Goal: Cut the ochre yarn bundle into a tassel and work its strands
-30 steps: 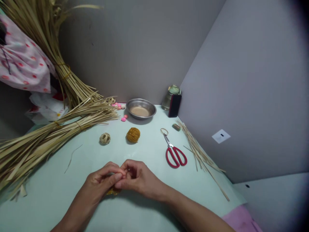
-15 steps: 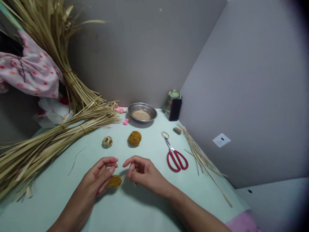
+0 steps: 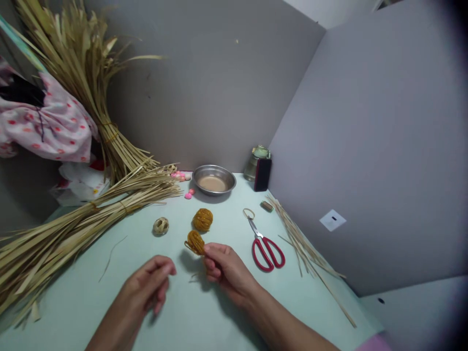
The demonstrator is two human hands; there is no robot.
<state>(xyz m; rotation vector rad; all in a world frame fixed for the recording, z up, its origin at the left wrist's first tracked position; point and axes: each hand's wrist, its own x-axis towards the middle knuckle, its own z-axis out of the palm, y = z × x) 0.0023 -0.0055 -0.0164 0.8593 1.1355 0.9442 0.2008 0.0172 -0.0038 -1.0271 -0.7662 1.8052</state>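
My right hand [image 3: 228,270] pinches a small looped bundle of golden-brown yarn [image 3: 195,243] between thumb and fingers, just above the table. My left hand [image 3: 149,285] is apart from it, to the left, its fingers loosely curled and nothing visible in them. Right behind the bundle sits a wound ball of the same yarn [image 3: 202,220]. To its left lies a small openwork ball woven from pale strips [image 3: 161,226]. A thin light strand [image 3: 193,278] shows below the bundle; whether it is joined to it I cannot tell.
Red-handled scissors [image 3: 268,253] lie on the right, near thin loose strips [image 3: 300,243]. At the back stand a metal bowl with cloudy liquid [image 3: 214,170], a glass jar [image 3: 251,168] and a phone [image 3: 263,175]. Tied bundles of dry strips [image 3: 106,212] fill the left side.
The yarn bundle has passed from my left hand to my right hand and moved up and to the right. My left hand has drawn slightly down, away from it.
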